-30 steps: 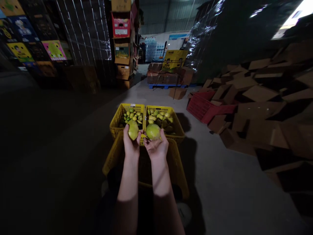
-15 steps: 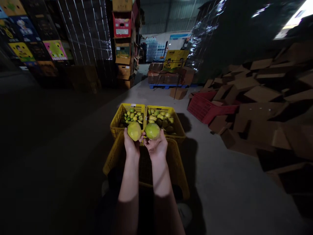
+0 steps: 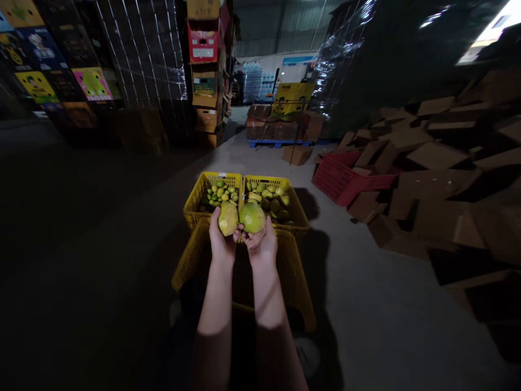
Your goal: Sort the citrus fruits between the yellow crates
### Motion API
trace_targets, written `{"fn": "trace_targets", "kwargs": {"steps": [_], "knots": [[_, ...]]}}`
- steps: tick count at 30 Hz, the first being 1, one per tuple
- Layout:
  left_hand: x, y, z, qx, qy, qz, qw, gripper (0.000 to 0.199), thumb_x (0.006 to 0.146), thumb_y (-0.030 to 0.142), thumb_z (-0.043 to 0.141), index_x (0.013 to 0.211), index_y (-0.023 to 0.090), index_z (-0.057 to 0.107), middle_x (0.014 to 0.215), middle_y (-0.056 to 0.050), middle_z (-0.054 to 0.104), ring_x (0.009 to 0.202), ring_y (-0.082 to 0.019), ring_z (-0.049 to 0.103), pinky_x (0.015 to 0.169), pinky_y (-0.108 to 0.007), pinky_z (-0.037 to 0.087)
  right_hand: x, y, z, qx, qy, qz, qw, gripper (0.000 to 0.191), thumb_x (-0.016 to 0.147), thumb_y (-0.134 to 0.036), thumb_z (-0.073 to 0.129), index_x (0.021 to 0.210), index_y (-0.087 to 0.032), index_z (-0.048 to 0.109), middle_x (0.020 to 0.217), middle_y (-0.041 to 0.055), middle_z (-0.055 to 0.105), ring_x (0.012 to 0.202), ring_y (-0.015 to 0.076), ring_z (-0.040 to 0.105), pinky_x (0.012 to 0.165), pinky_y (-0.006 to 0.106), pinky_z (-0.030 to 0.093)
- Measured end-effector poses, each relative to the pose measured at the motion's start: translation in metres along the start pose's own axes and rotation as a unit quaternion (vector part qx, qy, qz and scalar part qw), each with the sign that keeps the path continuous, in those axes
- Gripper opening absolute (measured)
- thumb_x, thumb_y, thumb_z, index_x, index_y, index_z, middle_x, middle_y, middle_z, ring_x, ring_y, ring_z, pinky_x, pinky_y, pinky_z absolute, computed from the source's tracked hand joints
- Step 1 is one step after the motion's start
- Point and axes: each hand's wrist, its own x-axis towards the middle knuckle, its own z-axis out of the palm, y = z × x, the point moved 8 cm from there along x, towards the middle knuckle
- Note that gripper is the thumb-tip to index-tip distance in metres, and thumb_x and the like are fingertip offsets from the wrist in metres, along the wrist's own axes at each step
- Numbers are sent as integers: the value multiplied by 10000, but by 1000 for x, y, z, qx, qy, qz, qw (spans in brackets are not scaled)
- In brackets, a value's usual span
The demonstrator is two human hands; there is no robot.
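My left hand (image 3: 220, 239) is closed around a pale yellow-green fruit (image 3: 228, 219), its thumb along the outer side. In my right hand (image 3: 264, 241) rests a rounder, greener fruit (image 3: 252, 218), cupped from below and the right. The two fruits are side by side, almost touching, and their exact kind is unclear. Both hands are above the far rim of the near yellow crate (image 3: 302, 282), whose dark inside is partly hidden by my forearms. Beyond it, the left yellow crate (image 3: 191, 202) holds small round green and yellow fruits. Longer yellow-green fruits lie in the right yellow crate (image 3: 299, 209).
A red crate (image 3: 340, 179) lies tipped against a heap of cardboard boxes (image 3: 431, 184) on the right. Stacked cartons (image 3: 204, 81) rise behind on the left. A blue pallet (image 3: 280, 144) bears flattened cardboard and a yellow box (image 3: 293, 99). Grey floor surrounds the crates.
My left hand has shifted slightly right and turned its fruit more upright. The fruit in my right hand has rotated and moved a little left, so the two are closer together.
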Motion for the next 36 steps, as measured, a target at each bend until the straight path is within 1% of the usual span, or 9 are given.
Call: {"fn": "trace_targets", "kwargs": {"steps": [5,10,15,19,24,26,29,32,36], "knots": [[1,-2,0,15,3,-5,1000,311,805,417,574,881,124,646,634,-31,619,413,-92,511,359,-183,342,-7,1,-3,17,81,47,995,326,819,-509,493,849,-212,624,646,11,674,463,123,554,386,236,418],[6,-6,-5,23,18,-18,999,406,849,454,477,949,103,656,550,-24,584,373,-110,501,360,-199,373,-10,-2,-5,26,117,44,992,282,863,-434,448,826,-197,596,582,-2,649,434,124,553,403,241,438],[11,-7,-14,1,59,-31,998,406,913,405,407,1051,95,631,630,-49,629,451,-127,576,416,-201,453,-10,-2,-7,40,109,29,993,270,866,-420,460,832,-195,605,640,10,680,553,149,625,523,282,520],[12,0,-15,-49,61,8,997,369,927,408,420,1027,123,632,745,-58,667,587,-137,645,523,-209,530,-10,-5,-7,44,81,14,996,224,831,-424,509,799,-231,619,698,1,698,655,162,643,617,314,548],[11,5,-11,-37,47,37,998,166,818,278,613,918,146,636,721,-8,640,555,-89,615,510,-154,505,-11,-11,-5,63,62,-7,996,196,756,-422,590,850,-259,644,837,-1,714,795,175,649,640,332,557],[10,5,-10,-21,45,40,998,133,785,237,636,876,140,634,687,1,621,523,-77,589,507,-151,491,-13,-11,-1,68,56,-6,996,183,721,-383,633,852,-256,650,852,-2,712,809,173,646,648,324,559],[10,1,-9,-13,31,21,999,263,804,376,587,875,128,642,683,-23,624,505,-96,572,494,-183,481,-16,-10,7,65,40,13,997,176,691,-350,669,828,-241,656,785,-5,699,721,151,629,615,288,550],[10,0,-6,-19,4,8,1000,465,834,521,437,905,116,655,694,-66,641,473,-113,548,446,-202,446,-19,-9,10,54,46,35,997,189,715,-395,634,795,-224,646,721,-1,679,631,134,597,521,248,505],[12,3,-8,-40,14,14,999,490,850,502,397,960,103,659,683,-74,633,465,-101,533,429,-174,408,-16,-10,3,48,75,17,996,208,722,-412,625,835,-238,629,762,-12,680,652,131,601,481,226,474]]}}
